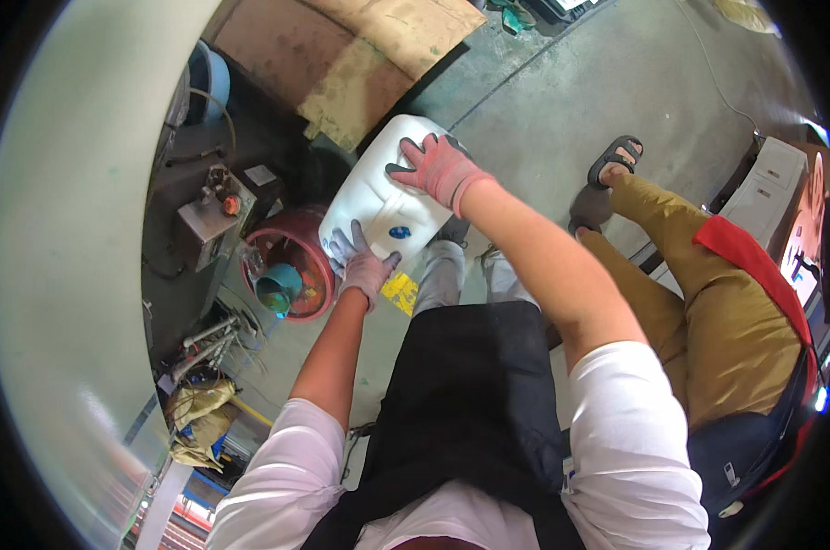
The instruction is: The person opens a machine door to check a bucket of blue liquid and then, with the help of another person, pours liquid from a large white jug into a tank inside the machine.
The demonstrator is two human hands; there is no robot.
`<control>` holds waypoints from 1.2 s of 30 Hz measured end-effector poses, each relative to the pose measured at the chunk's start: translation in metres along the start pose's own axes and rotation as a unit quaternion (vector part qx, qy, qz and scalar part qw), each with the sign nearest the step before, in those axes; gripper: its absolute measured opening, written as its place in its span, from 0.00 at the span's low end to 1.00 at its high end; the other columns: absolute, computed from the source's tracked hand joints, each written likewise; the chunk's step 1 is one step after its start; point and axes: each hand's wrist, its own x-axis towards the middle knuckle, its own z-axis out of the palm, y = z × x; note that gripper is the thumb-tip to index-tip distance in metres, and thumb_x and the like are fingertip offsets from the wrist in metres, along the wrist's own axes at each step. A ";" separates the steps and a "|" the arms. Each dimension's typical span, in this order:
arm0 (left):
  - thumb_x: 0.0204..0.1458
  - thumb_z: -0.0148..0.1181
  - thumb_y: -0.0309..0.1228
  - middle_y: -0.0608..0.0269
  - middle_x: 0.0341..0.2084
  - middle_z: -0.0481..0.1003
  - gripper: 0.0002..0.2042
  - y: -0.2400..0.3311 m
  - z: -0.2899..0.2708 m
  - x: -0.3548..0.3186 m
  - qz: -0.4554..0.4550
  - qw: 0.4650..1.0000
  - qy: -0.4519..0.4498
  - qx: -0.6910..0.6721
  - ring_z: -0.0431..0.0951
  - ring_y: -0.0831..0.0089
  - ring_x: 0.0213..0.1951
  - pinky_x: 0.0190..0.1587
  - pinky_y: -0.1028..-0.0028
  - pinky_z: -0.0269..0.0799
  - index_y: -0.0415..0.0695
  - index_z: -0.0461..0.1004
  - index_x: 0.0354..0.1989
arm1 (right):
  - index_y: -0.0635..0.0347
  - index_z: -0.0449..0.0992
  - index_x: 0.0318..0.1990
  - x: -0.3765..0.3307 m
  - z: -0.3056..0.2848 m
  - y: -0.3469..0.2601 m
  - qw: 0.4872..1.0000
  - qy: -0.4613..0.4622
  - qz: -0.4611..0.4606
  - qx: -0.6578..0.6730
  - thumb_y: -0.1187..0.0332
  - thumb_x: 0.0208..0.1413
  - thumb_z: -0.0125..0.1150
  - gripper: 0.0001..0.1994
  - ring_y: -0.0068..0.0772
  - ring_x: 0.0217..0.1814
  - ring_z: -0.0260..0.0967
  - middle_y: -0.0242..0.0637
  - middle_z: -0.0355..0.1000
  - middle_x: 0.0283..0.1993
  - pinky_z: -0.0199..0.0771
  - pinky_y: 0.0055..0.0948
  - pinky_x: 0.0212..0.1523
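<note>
A large white plastic jerrycan (pixel 373 188) is held tilted between my two gloved hands, its lower left end beside and partly over a red tub (pixel 326 298). My right hand (pixel 440 170), in a pink glove with dark fingertips, grips the can's upper right side. Against its lower left end, my left hand (pixel 363 266) has its grey-tipped fingers spread on the plastic, holding it. Inside the tub stands a teal cup-like container (pixel 279 286). The can's mouth is hidden, and I cannot tell whether anything is flowing out.
Left of the tub is a metal machine part (pixel 215 220) with fittings and hoses. Flattened cardboard (pixel 341 55) lies beyond the can. A blue tub (pixel 215 82) stands at far left. On the right, a person in brown trousers (pixel 736 321) stands near a drawer cabinet (pixel 765 197).
</note>
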 end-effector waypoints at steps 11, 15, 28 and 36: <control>0.41 0.66 0.62 0.43 0.73 0.29 0.61 0.038 -0.015 0.011 -0.052 0.998 -0.008 0.042 0.27 0.37 0.72 0.70 0.46 0.28 0.56 0.26 0.74 | 0.21 0.69 0.57 0.009 0.012 0.020 0.974 0.103 -0.178 -0.098 0.64 0.55 0.55 0.22 0.46 0.61 0.62 0.32 0.57 0.66 0.67 0.44 0.54; 0.38 0.67 0.63 0.42 0.72 0.26 0.63 0.036 -0.016 0.016 -0.061 0.996 -0.030 0.056 0.27 0.36 0.71 0.71 0.46 0.30 0.57 0.25 0.73 | 0.25 0.67 0.60 -0.007 0.014 0.014 0.995 0.078 -0.027 0.059 0.65 0.42 0.67 0.33 0.46 0.60 0.63 0.39 0.59 0.65 0.67 0.41 0.55; 0.40 0.68 0.60 0.44 0.73 0.30 0.61 0.044 -0.030 0.011 -0.065 0.993 -0.063 0.075 0.31 0.41 0.73 0.71 0.49 0.31 0.57 0.26 0.74 | 0.40 0.64 0.65 -0.043 0.027 0.000 0.924 0.239 0.193 0.230 0.63 0.36 0.73 0.42 0.52 0.66 0.57 0.44 0.56 0.69 0.62 0.44 0.63; 0.43 0.65 0.60 0.44 0.73 0.30 0.59 0.047 -0.035 0.009 -0.067 0.989 -0.084 0.098 0.31 0.43 0.73 0.71 0.49 0.30 0.56 0.25 0.73 | 0.40 0.68 0.62 0.005 0.009 -0.006 0.998 0.037 -0.003 0.041 0.67 0.28 0.76 0.44 0.52 0.60 0.61 0.37 0.55 0.67 0.66 0.44 0.57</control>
